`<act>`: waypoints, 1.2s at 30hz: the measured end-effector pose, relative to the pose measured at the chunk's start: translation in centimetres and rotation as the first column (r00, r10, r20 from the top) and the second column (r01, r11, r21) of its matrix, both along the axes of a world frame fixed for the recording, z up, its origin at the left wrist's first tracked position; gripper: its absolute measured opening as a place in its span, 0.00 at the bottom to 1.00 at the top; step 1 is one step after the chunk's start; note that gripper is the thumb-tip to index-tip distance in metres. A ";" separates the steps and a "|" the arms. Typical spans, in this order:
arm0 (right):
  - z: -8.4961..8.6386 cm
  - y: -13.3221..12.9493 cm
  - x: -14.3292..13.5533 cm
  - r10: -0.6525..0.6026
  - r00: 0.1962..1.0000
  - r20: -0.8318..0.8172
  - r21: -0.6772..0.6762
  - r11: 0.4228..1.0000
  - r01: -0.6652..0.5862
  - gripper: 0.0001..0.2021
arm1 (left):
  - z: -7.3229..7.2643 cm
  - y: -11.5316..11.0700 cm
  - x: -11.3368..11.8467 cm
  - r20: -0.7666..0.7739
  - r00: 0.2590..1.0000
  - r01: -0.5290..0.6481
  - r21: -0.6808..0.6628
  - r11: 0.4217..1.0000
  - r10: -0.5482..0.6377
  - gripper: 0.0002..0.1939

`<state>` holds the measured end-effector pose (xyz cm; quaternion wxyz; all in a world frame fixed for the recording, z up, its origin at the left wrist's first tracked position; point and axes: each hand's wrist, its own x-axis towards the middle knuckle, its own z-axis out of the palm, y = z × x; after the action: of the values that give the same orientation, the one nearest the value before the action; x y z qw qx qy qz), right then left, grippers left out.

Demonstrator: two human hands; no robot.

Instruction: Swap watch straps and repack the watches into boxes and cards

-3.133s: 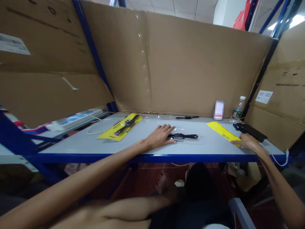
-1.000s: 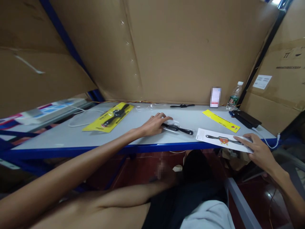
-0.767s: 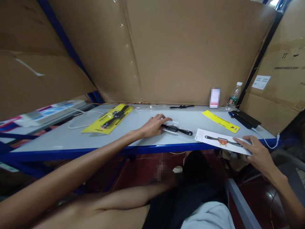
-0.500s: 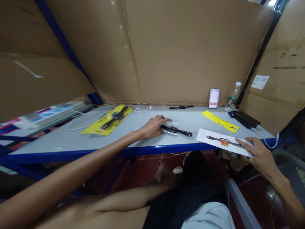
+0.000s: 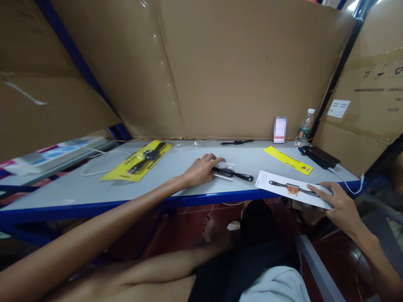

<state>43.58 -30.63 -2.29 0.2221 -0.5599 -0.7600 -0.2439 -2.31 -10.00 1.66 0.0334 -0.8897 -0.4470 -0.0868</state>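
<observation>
No full word could be read with certainty. The right cardboard panel (image 5: 374,113) bore shipping signs in a row: one of paired strokes on a bar, a dark half-round one, and a loop like a recycling mark, with blurred lettering below. A white sticker (image 5: 339,108) on it held tiny print. Black lettering on the yellow header card (image 5: 288,160) and yellow backing card (image 5: 119,174), fine print on the white card (image 5: 283,188), and the bottle label (image 5: 303,134) were illegible.

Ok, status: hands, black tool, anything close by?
Left hand at black tool's left end. Right hand holding white card. Yellow strip lying beyond the card.
</observation>
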 end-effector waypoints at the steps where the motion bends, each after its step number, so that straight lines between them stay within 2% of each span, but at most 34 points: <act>1: 0.1 0.0 0.1 0.005 1.000 -0.001 -0.012 1.000 -0.005 0.38 | 0.0 0.0 0.0 0.005 1.000 -0.001 -0.002 1.000 0.001 0.35; 17: 1.1 0.2 0.9 0.017 0.998 -0.054 -0.097 0.995 -0.022 0.40 | 0.0 -0.3 0.4 -0.001 1.000 -0.024 0.005 1.000 0.024 0.35; 28: 0.6 1.5 1.7 0.044 0.996 -0.076 -0.160 0.985 -0.056 0.37 | 0.0 -0.3 0.5 0.011 1.000 -0.012 0.015 1.000 0.012 0.33; 36: -0.3 1.6 0.5 -0.019 0.999 -0.046 -0.109 0.994 0.014 0.41 | -0.2 0.2 0.0 0.034 0.999 -0.024 -0.006 1.000 0.024 0.34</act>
<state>44.10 -28.98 -2.57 0.2070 -0.5829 -0.7623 -0.1907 -2.31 -9.81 1.45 0.0245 -0.8828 -0.4583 -0.1003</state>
